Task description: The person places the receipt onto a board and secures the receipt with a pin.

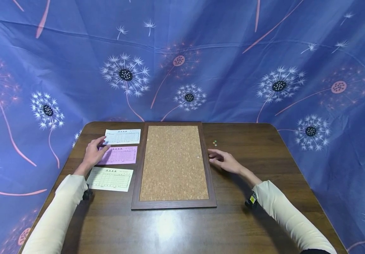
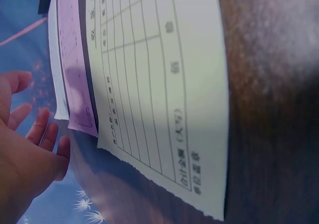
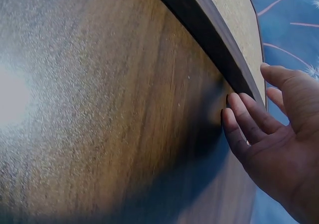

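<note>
My left hand [image 1: 94, 151] hovers by the left ends of the white form [image 1: 123, 137] and the purple form [image 1: 120, 156], its fingers loosely bent with nothing between them. Below it lies a pale green form [image 2: 144, 84], large in the left wrist view. A cork board [image 1: 174, 162] in a dark wooden frame lies flat to the right of the papers. Beside the frame's right edge is my right hand [image 1: 226, 161], fingers relaxed and holding nothing. In the right wrist view its fingertips [image 3: 234, 98] are close to the frame; contact is unclear.
A few tiny push-pin-like pieces [image 1: 215, 143] lie on the table right of the board, beyond the right hand. The brown wooden table [image 1: 258, 144] reaches back to a blue dandelion-print cloth [image 1: 226, 70]. Dark wrist devices [image 1: 251, 199] sit at the sleeves.
</note>
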`<state>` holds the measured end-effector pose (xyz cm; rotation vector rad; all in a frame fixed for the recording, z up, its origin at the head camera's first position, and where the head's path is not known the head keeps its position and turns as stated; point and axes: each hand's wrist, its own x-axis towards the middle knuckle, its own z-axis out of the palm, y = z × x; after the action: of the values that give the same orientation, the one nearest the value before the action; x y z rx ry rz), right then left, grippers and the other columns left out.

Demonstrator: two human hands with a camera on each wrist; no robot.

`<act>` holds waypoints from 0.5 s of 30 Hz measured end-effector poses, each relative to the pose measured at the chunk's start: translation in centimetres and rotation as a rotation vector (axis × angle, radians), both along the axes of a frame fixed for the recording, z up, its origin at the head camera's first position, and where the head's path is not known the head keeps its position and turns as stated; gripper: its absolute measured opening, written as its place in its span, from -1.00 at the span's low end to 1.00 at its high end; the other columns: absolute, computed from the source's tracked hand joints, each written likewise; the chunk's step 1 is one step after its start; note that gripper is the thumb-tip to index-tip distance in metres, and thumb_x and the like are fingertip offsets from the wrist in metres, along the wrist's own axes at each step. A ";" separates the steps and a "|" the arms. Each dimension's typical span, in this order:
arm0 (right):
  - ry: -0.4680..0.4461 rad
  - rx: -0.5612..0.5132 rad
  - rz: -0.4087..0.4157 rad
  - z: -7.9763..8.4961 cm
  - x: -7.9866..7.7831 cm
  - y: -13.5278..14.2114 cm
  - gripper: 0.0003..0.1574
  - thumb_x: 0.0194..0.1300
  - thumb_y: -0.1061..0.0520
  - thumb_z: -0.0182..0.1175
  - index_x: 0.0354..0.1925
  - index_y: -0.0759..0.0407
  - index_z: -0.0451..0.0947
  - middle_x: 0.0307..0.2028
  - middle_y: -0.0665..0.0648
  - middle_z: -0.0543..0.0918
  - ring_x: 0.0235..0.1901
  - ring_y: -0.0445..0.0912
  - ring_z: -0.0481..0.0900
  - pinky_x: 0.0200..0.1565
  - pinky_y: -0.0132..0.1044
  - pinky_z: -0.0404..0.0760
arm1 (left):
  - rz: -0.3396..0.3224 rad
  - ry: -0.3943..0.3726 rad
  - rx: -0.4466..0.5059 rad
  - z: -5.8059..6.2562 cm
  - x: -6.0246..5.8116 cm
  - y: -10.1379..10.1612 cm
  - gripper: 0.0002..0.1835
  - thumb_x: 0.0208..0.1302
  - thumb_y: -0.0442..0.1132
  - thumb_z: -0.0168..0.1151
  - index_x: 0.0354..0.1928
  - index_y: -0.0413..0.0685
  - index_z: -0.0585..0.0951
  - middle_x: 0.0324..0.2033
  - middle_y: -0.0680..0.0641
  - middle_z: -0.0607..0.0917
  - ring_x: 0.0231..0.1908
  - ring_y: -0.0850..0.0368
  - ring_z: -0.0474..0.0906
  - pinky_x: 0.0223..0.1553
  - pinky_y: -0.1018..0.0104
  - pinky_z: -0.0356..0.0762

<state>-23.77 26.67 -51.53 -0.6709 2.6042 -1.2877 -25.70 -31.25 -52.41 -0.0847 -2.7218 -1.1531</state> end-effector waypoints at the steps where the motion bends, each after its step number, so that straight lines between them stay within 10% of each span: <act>1: -0.006 -0.004 0.002 0.0 0.1 0.0 -0.39 0.41 0.23 0.26 0.36 0.38 0.42 0.06 0.37 0.71 0.02 0.19 0.70 0.10 -0.18 0.61 | 0.006 0.001 -0.003 0.0 -0.1 -0.1 -0.41 0.40 -0.30 0.20 0.39 -0.43 0.36 0.16 -0.54 0.50 0.23 -0.49 0.31 0.34 -0.36 0.01; 15: -0.032 -0.035 0.069 -0.5 0.5 -0.1 -0.30 0.27 0.33 0.37 0.33 0.46 0.42 0.12 0.47 0.63 -0.08 0.24 0.70 -0.10 -0.36 0.66 | 0.121 -0.092 0.054 0.0 -1.5 -1.2 -0.31 0.39 -0.33 0.17 0.49 -0.39 0.20 0.22 -0.53 0.44 0.25 -0.45 0.35 0.35 -0.27 0.14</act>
<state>-23.23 26.59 -52.03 -0.7324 2.5155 -1.3151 -27.21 -32.50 -52.41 0.1419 -2.7280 -1.2236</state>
